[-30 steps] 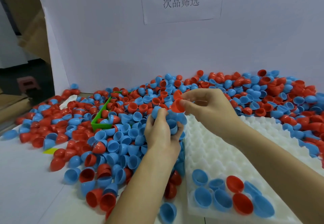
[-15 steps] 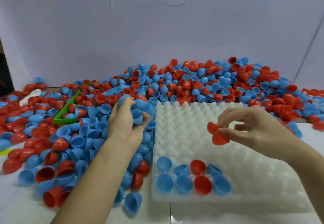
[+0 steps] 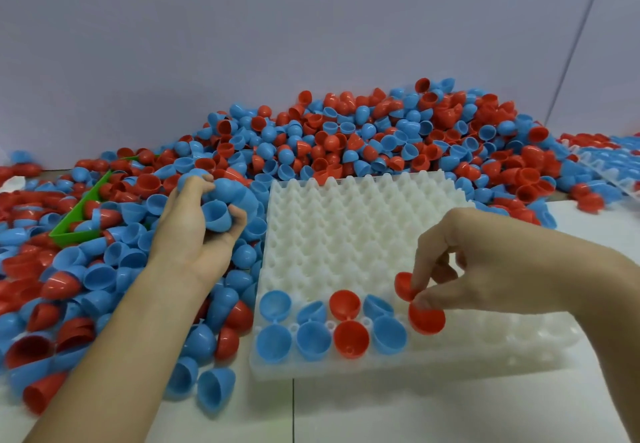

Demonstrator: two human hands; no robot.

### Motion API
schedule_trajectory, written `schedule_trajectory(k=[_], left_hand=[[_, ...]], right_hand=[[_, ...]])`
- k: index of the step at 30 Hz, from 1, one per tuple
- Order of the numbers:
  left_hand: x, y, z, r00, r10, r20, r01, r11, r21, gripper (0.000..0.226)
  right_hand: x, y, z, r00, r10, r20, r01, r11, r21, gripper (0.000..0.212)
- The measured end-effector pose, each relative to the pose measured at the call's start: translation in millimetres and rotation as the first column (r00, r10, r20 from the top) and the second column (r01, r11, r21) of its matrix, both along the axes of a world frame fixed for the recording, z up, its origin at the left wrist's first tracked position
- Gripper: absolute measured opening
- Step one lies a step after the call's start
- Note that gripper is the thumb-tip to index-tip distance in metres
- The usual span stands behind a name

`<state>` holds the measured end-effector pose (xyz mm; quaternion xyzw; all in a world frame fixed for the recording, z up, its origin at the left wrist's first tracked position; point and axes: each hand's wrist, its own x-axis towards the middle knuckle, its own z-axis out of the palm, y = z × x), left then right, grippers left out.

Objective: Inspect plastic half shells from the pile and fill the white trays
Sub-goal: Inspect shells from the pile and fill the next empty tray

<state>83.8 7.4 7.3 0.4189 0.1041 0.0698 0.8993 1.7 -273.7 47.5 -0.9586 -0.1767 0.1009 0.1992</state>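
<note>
The right hand (image 3: 485, 262) pinches a joined pair of red shells (image 3: 420, 307) between thumb and fingertips, low over the near row of the white tray (image 3: 363, 221), just right of the shells already seated there. Eight cups at the tray's near left are filled, blue (image 3: 275, 342) and red (image 3: 350, 338), open side up; the rest of the tray shows bare white cones and pockets.

The left hand (image 3: 197, 231) is curled round a handful of blue shells (image 3: 216, 214), at the pile's (image 3: 346, 137) near edge just left of the tray.

These shells look thin, light and fairly stiff, with a glossy skin that would probably slip under a loose hold. The rim is likely the surest place to pinch, one finger inside and the thumb outside (much as the right hand seems to do now). Squeezing hard across the dome could, I judge, flex or crack it. Being so light, a shell may tip or bounce out of its cup unless set down squarely.

A green scoop (image 3: 81, 214) lies half buried in the pile at the left. A second tray holding shells shows at the far right edge, blurred.

A sheet of paper hangs on the far wall at the top, but no writing can be read; no brand or label is legible anywhere.
</note>
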Motion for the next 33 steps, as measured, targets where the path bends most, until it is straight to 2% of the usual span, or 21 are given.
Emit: schedule_trajectory(k=[5,16,21,24,28,33], left_hand=[[0.1,-0.8,-0.3,1.0,-0.005,0.004,0.005,1.0,-0.007,0.012],[-0.9,-2.4,0.0,1.0,-0.004,-0.006,0.004,1.0,-0.002,0.008],[-3.3,-2.9,2.3,1.0,-0.012,0.001,0.012,1.0,-0.008,0.009],[-8.5,-9.6,5.0,0.999,-0.03,0.009,0.03,0.999,0.014,0.01],[-19.6,-24.6,8.9,0.991,-0.131,0.037,0.129,0.989,0.069,0.012],[-27.4,-29.8,13.0,0.962,-0.267,0.051,0.264,0.962,0.064,0.01]], right_hand=[[0.4,8.2,-5.8,0.996,-0.042,-0.079,0.038,0.998,-0.054,0.013],[0.0,3.9,-7.6,0.996,-0.057,-0.069,0.052,0.996,-0.066,0.022],[2.2,-0.9,-2.8,0.998,-0.012,-0.061,0.011,1.0,-0.017,0.017],[6.7,0.2,-4.0,0.997,0.004,0.08,-0.012,0.995,0.101,0.016],[17.6,19.5,-14.1,0.93,-0.13,0.342,0.018,0.95,0.311,0.018],[36.6,57.2,-7.1,0.903,-0.18,0.391,-0.001,0.907,0.42,0.017]])
